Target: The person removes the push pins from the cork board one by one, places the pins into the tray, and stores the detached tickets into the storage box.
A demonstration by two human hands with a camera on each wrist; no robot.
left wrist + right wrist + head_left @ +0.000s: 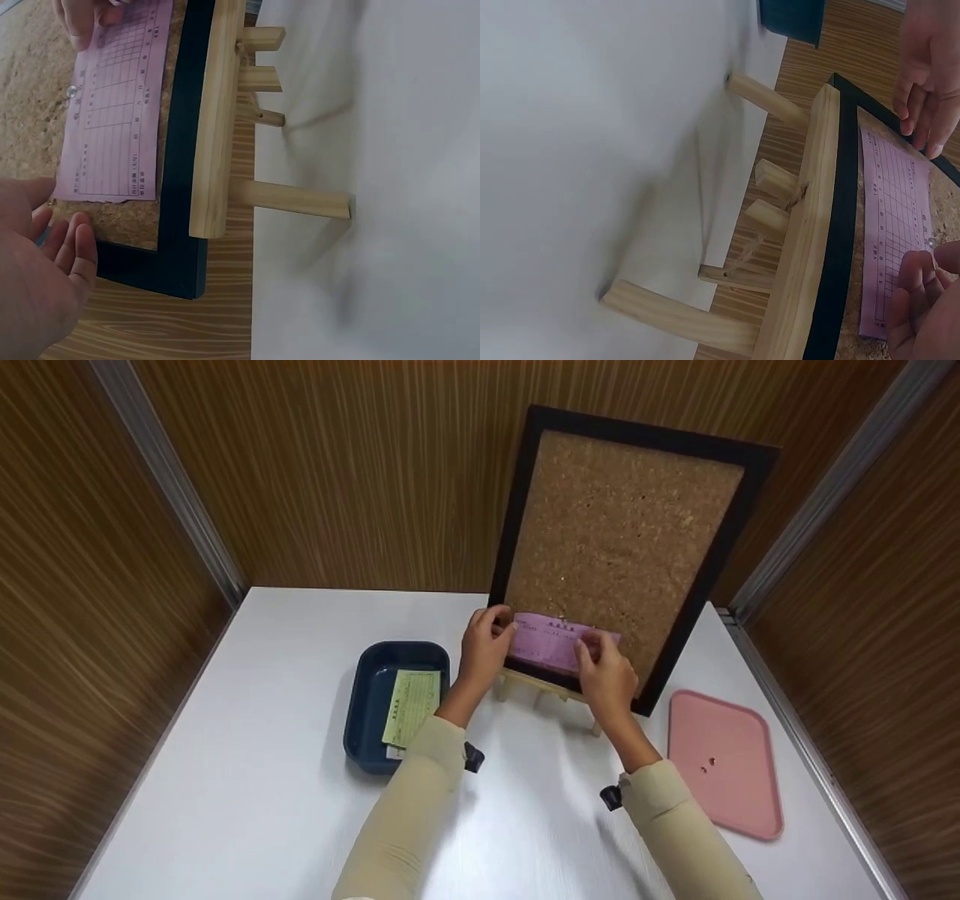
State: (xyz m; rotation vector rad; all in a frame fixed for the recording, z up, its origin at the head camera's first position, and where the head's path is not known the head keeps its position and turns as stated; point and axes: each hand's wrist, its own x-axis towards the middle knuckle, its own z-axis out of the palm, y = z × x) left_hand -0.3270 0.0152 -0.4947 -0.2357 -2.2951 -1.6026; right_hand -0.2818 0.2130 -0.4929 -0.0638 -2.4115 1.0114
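Observation:
A pink printed slip point(545, 642) lies against the lower part of a cork board point(630, 525) with a black frame. A small clear pin point(72, 91) sits at the middle of the slip's upper edge. My left hand point(487, 643) is at the slip's left end, its thumb tip at the upper corner and the other fingers loosely bent over the cork. At the other end, my right hand point(606, 667) has its bent fingers point(913, 279) over the slip's surface, thumb apart from them, covering part of that end.
A wooden easel point(217, 120) holds the board on the white table point(285, 825). To the left stands a dark blue tray point(365, 705) with green slips point(412, 705) inside. A pink tray point(724, 727) on the right bears a few tiny shiny pieces point(712, 762). Wood-patterned walls enclose the table.

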